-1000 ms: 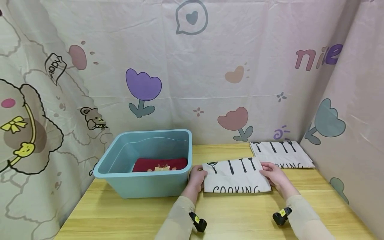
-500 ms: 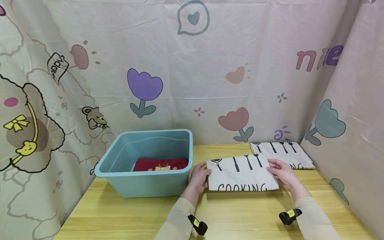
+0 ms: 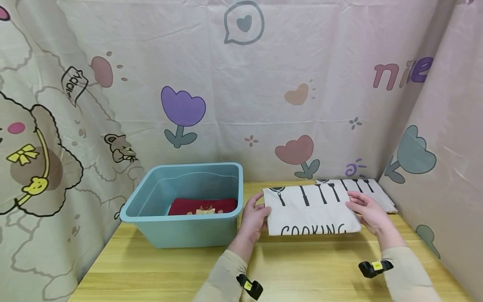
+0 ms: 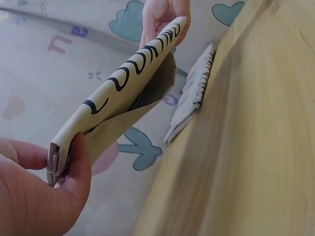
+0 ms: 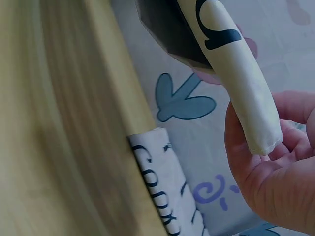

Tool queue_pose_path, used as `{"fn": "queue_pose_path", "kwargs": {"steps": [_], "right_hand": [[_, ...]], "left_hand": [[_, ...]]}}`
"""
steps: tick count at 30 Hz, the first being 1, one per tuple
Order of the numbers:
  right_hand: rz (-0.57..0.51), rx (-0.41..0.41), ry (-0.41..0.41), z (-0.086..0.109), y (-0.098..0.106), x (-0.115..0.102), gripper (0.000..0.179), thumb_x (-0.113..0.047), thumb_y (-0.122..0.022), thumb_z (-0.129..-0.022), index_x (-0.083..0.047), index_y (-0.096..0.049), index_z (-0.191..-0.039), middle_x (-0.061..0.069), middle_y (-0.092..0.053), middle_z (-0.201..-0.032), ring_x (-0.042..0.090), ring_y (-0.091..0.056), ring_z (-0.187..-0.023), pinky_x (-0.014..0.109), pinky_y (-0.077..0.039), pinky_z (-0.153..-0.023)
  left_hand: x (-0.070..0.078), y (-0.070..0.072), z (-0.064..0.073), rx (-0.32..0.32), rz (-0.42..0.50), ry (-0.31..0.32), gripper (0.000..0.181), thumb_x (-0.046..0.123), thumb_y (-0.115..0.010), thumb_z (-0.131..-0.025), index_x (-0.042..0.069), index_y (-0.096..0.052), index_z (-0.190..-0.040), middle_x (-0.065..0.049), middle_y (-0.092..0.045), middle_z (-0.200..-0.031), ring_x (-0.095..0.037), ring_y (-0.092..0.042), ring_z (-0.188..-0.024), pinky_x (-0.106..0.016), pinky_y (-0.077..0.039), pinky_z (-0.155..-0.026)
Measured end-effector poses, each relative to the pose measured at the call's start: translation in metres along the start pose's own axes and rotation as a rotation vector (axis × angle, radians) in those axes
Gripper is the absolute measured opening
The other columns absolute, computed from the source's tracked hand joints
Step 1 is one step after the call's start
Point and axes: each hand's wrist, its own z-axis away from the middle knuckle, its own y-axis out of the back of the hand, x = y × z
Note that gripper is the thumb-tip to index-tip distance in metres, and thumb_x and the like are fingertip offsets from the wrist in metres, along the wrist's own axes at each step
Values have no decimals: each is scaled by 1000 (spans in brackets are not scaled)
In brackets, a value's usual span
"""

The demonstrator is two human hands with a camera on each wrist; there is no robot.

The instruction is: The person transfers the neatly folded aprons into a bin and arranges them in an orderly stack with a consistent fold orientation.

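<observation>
A folded white cloth [image 3: 313,212], printed with black utensils and the word COOKING, is held up between both hands over the table. My left hand [image 3: 253,218] pinches its left end, thumb on one side and fingers on the other. At the opposite end, my right hand [image 3: 369,213] grips the edge the same way. In the left wrist view, the cloth [image 4: 113,96] appears as a layered bundle whose underside fold hangs partly loose. A matching folded cloth [image 3: 373,193] lies on the table behind it at the back right, partly covered in the head view.
A light blue plastic bin [image 3: 185,233] stands on the wooden table [image 3: 302,268], left of my left hand. Inside lies a folded dark red cloth [image 3: 203,205] with a cartoon animal design. A printed curtain [image 3: 241,84] hangs behind and along both sides.
Both hands have raised the folded white cloth and carried it to the right and back, so it now overlaps the matching cloth in the head view. The bin has stayed put.
</observation>
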Motion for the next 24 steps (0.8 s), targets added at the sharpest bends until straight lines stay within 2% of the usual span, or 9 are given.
{"fn": "queue_pose_path", "kwargs": {"steps": [2,8,14,17,24], "right_hand": [[-59,-9,22,2,3,-4,27,-5,-60,-98,-23,-57,-118,-10,-56,-99,4,-58,-83,23,-53,-66],[-172,-18,88,4,10,-14,35,1,-60,-96,-32,-65,-104,-9,-62,-95,5,-61,-80,21,-54,-63],[-241,-43,106,7,14,-25,35,2,-60,-96,-31,-68,-106,-9,-64,-97,5,-63,-83,23,-56,-65],[-248,-48,116,9,15,-31,36,2,-59,-96,-31,-69,-107,-8,-65,-97,6,-64,-83,24,-56,-65],[-238,-64,151,11,14,-44,36,3,-57,-97,-28,-69,-109,-7,-66,-98,7,-66,-83,25,-57,-66]], "left_hand": [[5,-2,4,3,4,-17,62,0,-64,-89,15,-47,-147,-15,-61,-113,-23,-62,-84,-34,-57,-64],[14,-8,11,7,25,-58,60,-2,-65,-89,17,-51,-144,-12,-63,-105,-22,-62,-84,-32,-55,-62],[26,-12,19,-10,42,-102,59,-1,-66,-89,19,-53,-143,-10,-64,-102,-20,-64,-83,-35,-57,-65],[34,-13,24,-22,39,-127,60,0,-67,-88,19,-53,-143,-9,-64,-102,-20,-65,-83,-35,-58,-67],[55,-12,33,-34,51,-191,60,-2,-68,-87,15,-53,-143,-11,-63,-100,-18,-62,-79,-30,-56,-63]]}}
